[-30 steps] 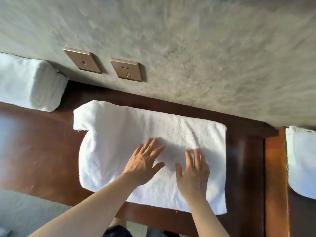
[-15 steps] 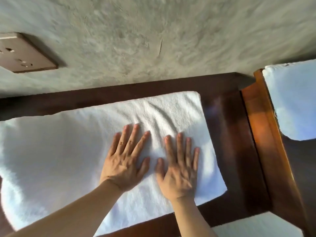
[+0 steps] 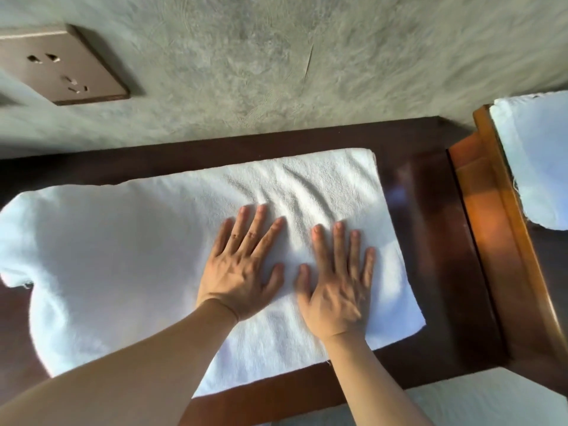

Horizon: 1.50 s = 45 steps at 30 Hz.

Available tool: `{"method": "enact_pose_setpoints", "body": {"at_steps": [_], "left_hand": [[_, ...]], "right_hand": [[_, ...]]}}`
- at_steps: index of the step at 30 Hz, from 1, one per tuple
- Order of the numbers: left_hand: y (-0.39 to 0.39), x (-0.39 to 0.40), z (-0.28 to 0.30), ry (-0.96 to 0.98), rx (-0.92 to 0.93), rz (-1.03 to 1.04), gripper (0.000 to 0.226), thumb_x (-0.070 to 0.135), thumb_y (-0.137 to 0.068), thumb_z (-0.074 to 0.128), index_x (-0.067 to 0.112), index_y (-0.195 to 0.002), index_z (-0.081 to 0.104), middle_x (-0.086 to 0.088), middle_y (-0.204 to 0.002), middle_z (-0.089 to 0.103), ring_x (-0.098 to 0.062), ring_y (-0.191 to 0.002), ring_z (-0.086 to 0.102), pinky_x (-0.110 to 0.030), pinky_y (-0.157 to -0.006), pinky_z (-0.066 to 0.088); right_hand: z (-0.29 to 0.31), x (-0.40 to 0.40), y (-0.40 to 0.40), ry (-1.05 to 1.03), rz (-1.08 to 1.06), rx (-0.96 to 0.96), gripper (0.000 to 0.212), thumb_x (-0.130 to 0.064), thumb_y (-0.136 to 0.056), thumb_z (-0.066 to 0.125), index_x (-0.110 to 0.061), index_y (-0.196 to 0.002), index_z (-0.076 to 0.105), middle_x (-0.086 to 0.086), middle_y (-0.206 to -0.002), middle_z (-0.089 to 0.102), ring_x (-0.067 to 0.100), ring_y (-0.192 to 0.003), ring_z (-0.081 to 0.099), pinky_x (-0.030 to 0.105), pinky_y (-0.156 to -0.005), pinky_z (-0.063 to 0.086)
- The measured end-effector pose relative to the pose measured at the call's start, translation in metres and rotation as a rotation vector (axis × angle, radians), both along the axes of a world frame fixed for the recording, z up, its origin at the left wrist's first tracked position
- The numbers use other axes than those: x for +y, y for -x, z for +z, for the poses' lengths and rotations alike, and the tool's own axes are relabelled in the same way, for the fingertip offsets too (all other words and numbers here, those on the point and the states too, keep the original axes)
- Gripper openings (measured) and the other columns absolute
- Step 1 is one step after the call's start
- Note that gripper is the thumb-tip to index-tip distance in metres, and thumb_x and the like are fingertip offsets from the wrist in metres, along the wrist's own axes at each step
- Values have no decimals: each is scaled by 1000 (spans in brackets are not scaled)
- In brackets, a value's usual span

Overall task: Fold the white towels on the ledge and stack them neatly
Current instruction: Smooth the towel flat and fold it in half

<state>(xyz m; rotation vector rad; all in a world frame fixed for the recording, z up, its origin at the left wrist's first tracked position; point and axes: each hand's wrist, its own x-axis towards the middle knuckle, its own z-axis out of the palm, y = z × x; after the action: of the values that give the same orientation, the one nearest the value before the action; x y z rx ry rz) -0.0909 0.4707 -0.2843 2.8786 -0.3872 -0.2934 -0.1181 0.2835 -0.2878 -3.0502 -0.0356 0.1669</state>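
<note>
A rough grey plastered wall point(image 3: 276, 63) fills the upper part of the view. On it, at the far left, sits a square bronze-coloured wall socket point(image 3: 61, 64) — its pin slots visible. At the right, an orange-brown wooden rail point(image 3: 504, 241) runs diagonally — sunlit along its middle.

White towel point(image 3: 153, 256), plain terry weave, sunlit patches at its right end. Ledge point(image 3: 430, 241) dark reddish-brown glossy wood. Raised wooden edge point(image 3: 498, 241) at right lighter orange-brown. Second white towel point(image 3: 534, 161) at far right. Wall point(image 3: 276, 72) mottled grey-green, swirled plaster pattern. Socket plate point(image 3: 61, 63) bronze-brown. White surface point(image 3: 479, 401) at bottom right.
</note>
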Motion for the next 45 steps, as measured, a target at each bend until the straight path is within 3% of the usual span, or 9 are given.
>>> {"method": "enact_pose_setpoints", "body": {"at_steps": [7, 12, 16, 22, 25, 29, 35, 41, 45], "left_hand": [[1, 0, 1, 40, -9, 22, 80, 50, -95, 40, 21, -162, 8, 2, -169, 7, -24, -156, -5, -48, -126, 7], [2, 2, -2, 48, -16, 32, 69, 42, -102, 32, 17, -162, 8, 2, -169, 6, -23, -156, -5, -48, -126, 10], [3, 5, -2, 69, -40, 16, 70, 42, -100, 34, 17, -161, 13, 0, -169, 10, -23, -156, -1, -49, -126, 10], [2, 2, -3, 24, -49, 5, 70, 45, -101, 27, 19, -162, 6, 1, -169, 4, -24, -156, -5, -50, -126, 8], [4, 1, -3, 21, -52, 33, 72, 45, -100, 28, 14, -162, 7, -3, -169, 4, -23, -156, -3, -48, -126, 9], [4, 1, -5, 26, -70, 53, 75, 46, -99, 30, 7, -160, 10, -10, -168, 5, -23, -156, 1, -46, -127, 10], [3, 1, -5, 10, -65, 39, 75, 47, -99, 29, 8, -161, 7, -8, -169, 3, -22, -156, -1, -46, -127, 9], [4, 1, -4, 19, -67, 37, 77, 46, -97, 32, 7, -160, 13, -9, -168, 6, -23, -156, 3, -47, -126, 11], [3, 0, -4, -6, -82, 38, 76, 49, -98, 27, 10, -161, 8, -8, -169, 3, -22, -156, -1, -44, -127, 7]], "right_hand": [[9, 36, -5, -152, -82, -49, 62, -38, -96, 30, -32, -157, 30, 8, -168, 16, 31, -156, 7, 61, -122, 13], [-9, 56, 19, -69, -31, -56, 67, -35, -101, 44, -23, -161, 16, 12, -168, 9, 31, -156, 5, 59, -121, 18], [-6, 14, 9, -22, 117, -39, 63, -47, -105, 30, -29, -161, 11, 7, -169, 8, 26, -157, 4, 56, -123, 14], [2, -61, -39, -69, -399, -65, 66, -48, -100, 19, -20, -161, 21, 12, -168, 14, 32, -155, 9, 57, -124, 5], [7, -12, -65, -163, -49, -231, 58, -39, -104, 31, -15, -156, 34, 14, -165, 25, 35, -153, 21, 55, -123, 15], [-8, -5, -97, -137, 449, -204, 50, -42, -106, 37, -31, -155, 38, 1, -164, 29, 23, -153, 23, 54, -122, 19], [-3, -82, -116, -57, -292, -72, 71, -50, -100, 13, -14, -160, 21, 11, -168, 15, 31, -155, 12, 59, -123, 8], [4, 1, 4, -113, 282, -23, 61, -50, -106, 28, -27, -161, 17, 5, -169, 9, 27, -157, 3, 56, -124, 13], [-5, -70, -9, 11, 148, -34, 62, -54, -105, 20, -28, -161, 13, 2, -169, 9, 26, -156, 6, 58, -122, 15]]}}
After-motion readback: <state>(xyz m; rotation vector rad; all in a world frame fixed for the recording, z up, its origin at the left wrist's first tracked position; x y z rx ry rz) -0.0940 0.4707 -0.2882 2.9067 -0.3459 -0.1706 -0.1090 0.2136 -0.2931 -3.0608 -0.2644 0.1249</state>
